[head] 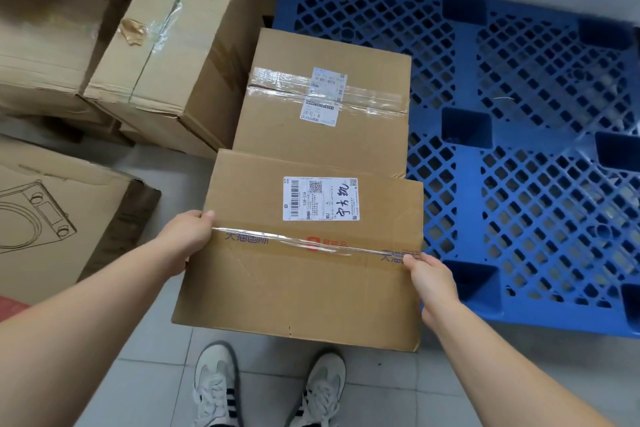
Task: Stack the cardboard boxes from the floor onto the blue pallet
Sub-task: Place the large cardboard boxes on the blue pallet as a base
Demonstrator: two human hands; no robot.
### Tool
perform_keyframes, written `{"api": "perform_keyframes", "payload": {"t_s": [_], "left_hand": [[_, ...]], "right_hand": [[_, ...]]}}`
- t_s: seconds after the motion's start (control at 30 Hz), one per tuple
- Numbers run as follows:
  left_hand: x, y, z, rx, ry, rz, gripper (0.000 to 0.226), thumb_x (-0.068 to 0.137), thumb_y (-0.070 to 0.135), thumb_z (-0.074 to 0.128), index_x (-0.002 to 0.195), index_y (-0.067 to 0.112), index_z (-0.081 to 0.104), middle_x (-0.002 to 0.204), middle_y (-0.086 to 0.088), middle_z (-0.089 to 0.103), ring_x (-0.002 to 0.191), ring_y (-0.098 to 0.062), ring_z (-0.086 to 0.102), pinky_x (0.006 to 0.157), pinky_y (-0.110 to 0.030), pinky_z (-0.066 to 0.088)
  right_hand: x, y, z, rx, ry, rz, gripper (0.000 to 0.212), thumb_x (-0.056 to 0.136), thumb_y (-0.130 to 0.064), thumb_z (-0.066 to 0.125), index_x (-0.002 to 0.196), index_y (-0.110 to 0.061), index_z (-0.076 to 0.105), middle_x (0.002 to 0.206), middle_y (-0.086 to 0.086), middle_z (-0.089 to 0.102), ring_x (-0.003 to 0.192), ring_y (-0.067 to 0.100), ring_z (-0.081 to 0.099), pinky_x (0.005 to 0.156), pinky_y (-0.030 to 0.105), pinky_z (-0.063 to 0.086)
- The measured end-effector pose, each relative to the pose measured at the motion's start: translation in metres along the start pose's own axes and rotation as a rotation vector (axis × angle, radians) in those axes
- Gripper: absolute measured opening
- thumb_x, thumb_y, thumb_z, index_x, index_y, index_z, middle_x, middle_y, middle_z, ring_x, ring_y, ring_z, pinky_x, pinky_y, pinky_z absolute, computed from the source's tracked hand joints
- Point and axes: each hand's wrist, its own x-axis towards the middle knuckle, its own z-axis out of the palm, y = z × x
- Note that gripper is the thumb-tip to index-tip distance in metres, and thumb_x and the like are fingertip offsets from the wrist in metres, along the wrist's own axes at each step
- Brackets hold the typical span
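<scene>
Held box: a brown cardboard box (301,263) is up off the floor, in front of the person, above the white shoes (216,388).
Which way it points: its long side runs from 9 o'clock to 3 o'clock. The 3 o'clock end sits a bit closer to the person.
Top of held box: it faces up. A strip of clear tape (311,244) runs along the long side. A white label (321,199) is stuck on the half at 12 o'clock.
What is inside: the box is taped shut, so I cannot tell.
Left hand: the left hand (188,239) grips the 9 o'clock end. The thumb (207,216) lies on top by the tape. The other fingers go round the side and are hidden.
Right hand: the right hand (433,277) grips the 3 o'clock end. The thumb (409,258) presses on top at the edge. The other fingers are hidden behind the box.
Blue pallet: the blue pallet (519,184) lies flat on the floor at 2 o'clock from the held box. It is full of small holes.
Second box: another shut, taped box (322,135) is at 12 o'clock, just past the held box. It covers the pallet's 9 o'clock edge. I cannot tell if it rests on the pallet or on the floor.
More boxes: a tall box (173,45) leans at 11 o'clock, with another box (45,38) beside it at 10 o'clock. Both are shut.
Flat cardboard: a big piece with a line drawing (52,215) lies at 9 o'clock.
Floor: pale tiles (145,374).
</scene>
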Motion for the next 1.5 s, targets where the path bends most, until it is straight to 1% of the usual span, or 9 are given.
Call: {"api": "perform_keyframes", "payload": {"t_s": [0.07,0.13,0.33,0.7,0.87,0.93,1.0,1.13,1.5], "left_hand": [[0.005,0.001,0.008,-0.023,-0.038,-0.021,0.045,0.102,0.037,0.034,0.138,0.011,0.045,0.131,-0.014,0.048,0.111,-0.033,0.046,0.087,-0.039,0.040],[0.008,0.003,0.014,-0.035,-0.048,-0.032,0.047,0.103,0.036,0.035,0.141,0.009,0.040,0.139,-0.014,0.044,0.122,-0.034,0.044,0.093,-0.041,0.040],[0.019,0.006,0.020,-0.056,-0.058,-0.046,0.056,0.101,0.042,0.038,0.146,0.010,0.031,0.150,-0.012,0.035,0.135,-0.033,0.034,0.105,-0.043,0.032],[0.026,0.009,0.029,-0.108,-0.087,-0.024,0.052,0.102,0.038,0.036,0.146,0.010,0.032,0.149,-0.011,0.037,0.133,-0.032,0.038,0.107,-0.042,0.033],[0.029,0.009,0.026,-0.121,-0.057,-0.002,0.050,0.102,0.038,0.038,0.142,0.007,0.038,0.143,-0.013,0.043,0.115,-0.030,0.045,0.093,-0.039,0.038],[0.030,0.008,0.026,-0.108,-0.067,0.001,0.051,0.102,0.037,0.038,0.142,0.007,0.038,0.144,-0.013,0.042,0.121,-0.031,0.045,0.098,-0.039,0.037],[0.028,0.009,0.025,-0.093,-0.076,0.004,0.053,0.102,0.038,0.037,0.145,0.008,0.034,0.149,-0.012,0.037,0.133,-0.031,0.037,0.107,-0.040,0.032],[0.018,0.018,0.021,-0.063,-0.040,0.029,0.052,0.103,0.038,0.036,0.146,0.008,0.033,0.150,-0.011,0.036,0.135,-0.032,0.036,0.106,-0.039,0.031],[-0.019,0.073,-0.054,-0.200,0.039,0.078,0.054,0.099,0.046,0.039,0.142,0.015,0.041,0.140,-0.009,0.046,0.121,-0.032,0.047,0.103,-0.044,0.038]], "right_hand": [[0.007,0.001,0.004,-0.012,-0.029,0.013,0.031,0.097,-0.022,0.053,0.127,-0.014,0.058,0.123,0.000,0.060,0.112,0.020,0.053,0.098,0.037,0.042],[0.013,0.002,0.007,-0.011,-0.041,0.019,0.040,0.096,-0.024,0.054,0.136,-0.017,0.052,0.132,0.002,0.056,0.120,0.022,0.051,0.106,0.043,0.040],[0.026,0.002,0.015,-0.030,-0.103,0.039,0.038,0.097,-0.024,0.051,0.135,-0.017,0.051,0.130,0.002,0.057,0.118,0.022,0.052,0.104,0.041,0.041],[0.035,0.005,0.019,-0.018,-0.158,0.080,0.039,0.100,-0.028,0.046,0.138,-0.019,0.047,0.135,0.002,0.053,0.124,0.023,0.048,0.110,0.047,0.035],[0.036,0.001,0.023,-0.051,-0.178,0.054,0.041,0.102,-0.027,0.042,0.142,-0.018,0.042,0.140,0.001,0.048,0.121,0.019,0.045,0.105,0.038,0.033],[0.034,-0.001,0.024,-0.064,-0.192,0.043,0.041,0.103,-0.027,0.041,0.142,-0.017,0.041,0.141,0.002,0.047,0.119,0.018,0.044,0.101,0.036,0.032],[0.032,-0.004,0.025,-0.087,-0.191,0.058,0.050,0.102,-0.030,0.043,0.149,-0.017,0.030,0.149,0.003,0.038,0.131,0.022,0.038,0.108,0.038,0.028],[0.019,-0.022,0.033,-0.095,-0.155,0.041,0.070,0.099,-0.038,0.047,0.155,-0.025,0.006,0.160,-0.001,0.017,0.144,0.026,0.023,0.116,0.048,0.023],[-0.050,-0.133,0.052,-0.119,-0.224,-0.199,0.054,0.102,-0.036,0.039,0.152,-0.021,0.023,0.157,0.000,0.027,0.142,0.023,0.027,0.112,0.042,0.024]]}}
